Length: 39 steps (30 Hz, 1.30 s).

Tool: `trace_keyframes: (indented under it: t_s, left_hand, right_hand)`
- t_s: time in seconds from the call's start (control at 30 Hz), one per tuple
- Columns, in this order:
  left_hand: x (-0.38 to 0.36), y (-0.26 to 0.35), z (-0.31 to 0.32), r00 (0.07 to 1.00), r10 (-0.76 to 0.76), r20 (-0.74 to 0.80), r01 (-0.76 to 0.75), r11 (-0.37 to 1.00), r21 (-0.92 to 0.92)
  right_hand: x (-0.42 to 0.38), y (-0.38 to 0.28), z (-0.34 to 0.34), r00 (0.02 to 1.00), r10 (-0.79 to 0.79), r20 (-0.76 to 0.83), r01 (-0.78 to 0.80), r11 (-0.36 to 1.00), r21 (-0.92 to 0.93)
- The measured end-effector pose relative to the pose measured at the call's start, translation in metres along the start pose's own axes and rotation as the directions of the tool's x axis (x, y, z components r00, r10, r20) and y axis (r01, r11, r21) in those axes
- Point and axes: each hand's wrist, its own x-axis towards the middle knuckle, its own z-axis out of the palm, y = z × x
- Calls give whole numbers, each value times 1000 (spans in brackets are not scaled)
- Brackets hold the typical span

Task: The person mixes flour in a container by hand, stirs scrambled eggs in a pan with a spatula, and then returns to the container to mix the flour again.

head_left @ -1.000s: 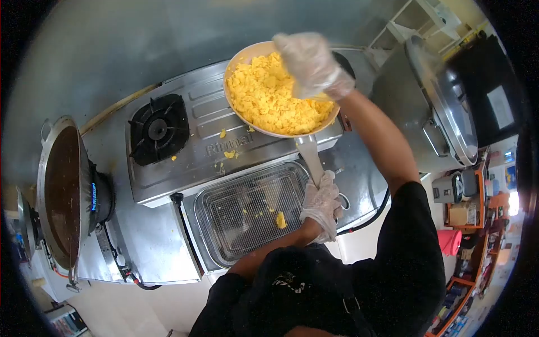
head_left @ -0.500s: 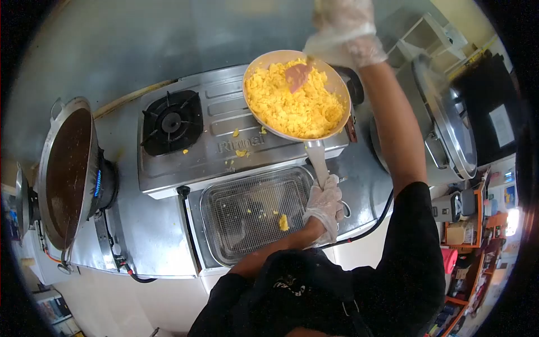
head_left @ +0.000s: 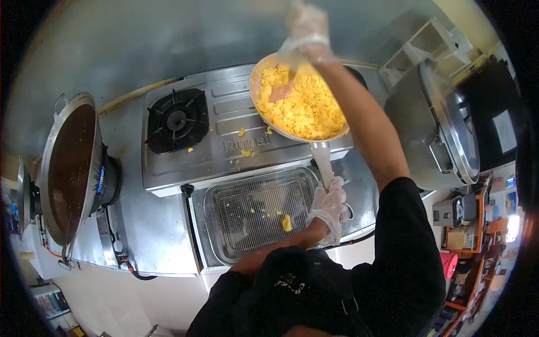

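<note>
My gloved left hand [head_left: 328, 201] is wrapped round the pale handle of a frying pan [head_left: 255, 78] on the right side of the stove. Yellow scrambled egg [head_left: 309, 109] in small lumps fills the pan. Above its far rim, my gloved right hand [head_left: 309, 31], blurred by motion, grips a spatula. The spatula's brownish-pink blade [head_left: 282, 91] rests among the egg at the pan's left side; much of its handle is hidden or smeared.
An unused burner [head_left: 176, 119] occupies the left of the steel stove [head_left: 224, 163], with egg bits scattered nearby. In front lies a wire-mesh tray [head_left: 241, 224]. A large wok [head_left: 70, 168] sits over a blue flame at left; a big lidded pot [head_left: 412, 129] stands at right.
My right hand has swept left, carrying the spatula blade from the middle of the egg toward the pan's left side. My left hand keeps its hold on the handle.
</note>
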Motion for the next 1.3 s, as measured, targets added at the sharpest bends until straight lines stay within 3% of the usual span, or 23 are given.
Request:
trace_keyframes:
  t_s: [0.03, 0.1, 0.2, 0.27, 0.33, 0.4, 0.43, 0.53, 0.57, 0.67, 0.73, 0.77, 0.83, 0.87, 0.9, 1.0, 1.03, 1.1, 1.13, 1.2, 1.23, 1.3]
  left_hand:
    - [-3, 2, 1, 1000, -9, -14, 9, 1000, 24]
    - [-2, 8, 4, 1000, 5, 10, -5, 1000, -2]
    - [-1, 3, -1, 997, 3, 72, 5, 994, -105]
    - [2, -1, -4, 995, -15, 98, 27, 991, -129]
    - [-2, 7, 0, 996, -28, 83, 37, 994, -103]
    - [-7, 9, 0, 997, -46, 62, 52, 994, -98]
    - [-7, 12, 2, 997, -42, 64, 49, 994, -98]
    - [-3, 3, -1, 996, -66, 61, 71, 994, -87]
    - [0, 4, -2, 996, -61, 62, 66, 994, -84]
    - [-4, 7, -4, 995, -35, 97, 43, 996, -84]
    - [6, -14, -3, 985, 7, 172, -16, 999, 47]
    - [18, -26, 0, 980, 65, 189, -81, 994, 78]
    - [30, -26, -14, 958, 249, 139, -262, 961, 84]
    - [26, -21, -28, 889, 188, 418, -4, 916, -401]
    - [21, -14, -18, 944, 184, 272, -129, 969, -209]
    - [61, -27, -27, 831, 113, 545, 166, 884, -437]
    - [23, -7, -6, 986, 70, 154, -41, 982, -186]
    - [51, -23, -11, 955, 121, 270, -36, 953, -300]
    - [63, -26, -13, 934, 156, 321, -36, 936, -349]
    - [39, -23, -4, 956, 221, 191, -177, 958, -224]
    - [30, -23, -1, 951, 274, 144, -246, 951, -188]
    - [13, -26, 3, 938, 343, 54, -335, 935, -115]
  right_hand:
    - [-4, -5, 2, 992, 56, 115, -55, 998, -14]
    - [12, -12, -19, 986, -126, -113, 122, 992, -41]
    - [21, -23, -39, 992, -10, 126, 12, 1000, -14]
    - [14, 6, 46, 933, 193, 305, -167, 980, -108]
    - [31, -23, -11, 982, 25, 186, -1, 992, -129]
    - [50, -57, -82, 977, -108, 185, 133, 983, -128]
    - [59, -64, -91, 984, -2, 180, 13, 998, -61]
    - [18, -68, -56, 996, 83, 30, -79, 989, -128]
    - [24, -58, -40, 905, 150, 399, -129, 989, -77]
    - [34, -37, -61, 856, 198, 477, -175, 980, -93]
    - [-14, -2, -50, 985, 86, 152, -88, 996, 5]
    - [-32, 6, -35, 974, 227, 26, -225, 937, 265]
    - [-43, 40, -52, 998, 52, 38, -59, 979, 193]
    - [-38, 56, -63, 996, -73, 49, 66, 988, 140]
    - [-40, 79, -71, 985, -165, 42, 160, 983, 90]
    - [-86, 120, -80, 973, -216, -81, 221, 974, 53]
    - [-111, 127, -78, 972, -195, -127, 201, 979, 36]
    - [-139, 143, -89, 993, 90, -76, -73, 976, 203]
    - [-150, 134, -99, 942, 330, 68, -331, 870, 364]
    - [-178, 114, -135, 906, 371, 203, -420, 841, 340]
    - [-179, 104, -162, 965, 198, 170, -231, 951, 204]
    - [-192, 95, -186, 966, 227, 122, -255, 908, 333]
